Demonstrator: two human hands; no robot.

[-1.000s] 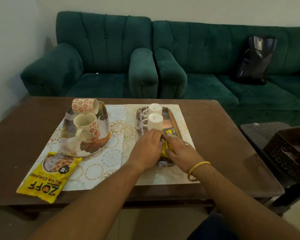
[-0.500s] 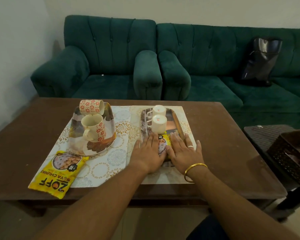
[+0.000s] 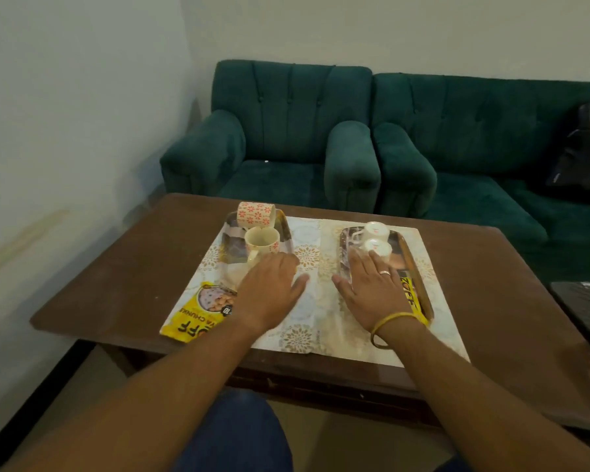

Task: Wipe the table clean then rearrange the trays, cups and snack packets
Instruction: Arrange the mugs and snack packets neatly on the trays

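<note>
On the brown table [image 3: 123,277] lie two placemats [image 3: 307,315]. The left tray [image 3: 284,223] carries two floral cups [image 3: 256,213]. A metal tray [image 3: 410,255] on the right holds two white cups [image 3: 375,229] and a yellow snack packet [image 3: 410,292]. A second yellow snack packet [image 3: 198,315] lies at the left mat's near corner. My left hand [image 3: 269,289] is flat and open over the left tray's near end. My right hand [image 3: 372,287] rests flat and open on the metal tray, partly covering its packet.
A green armchair [image 3: 280,137] and green sofa [image 3: 484,148] stand behind the table, with a black bag [image 3: 583,158] on the sofa. A dark side table [image 3: 583,308] is at the right edge. A white wall [image 3: 65,131] runs along the left.
My left hand has moved left from the metal tray to the left tray. My right hand stays flat on the metal tray. The view has shifted left.
</note>
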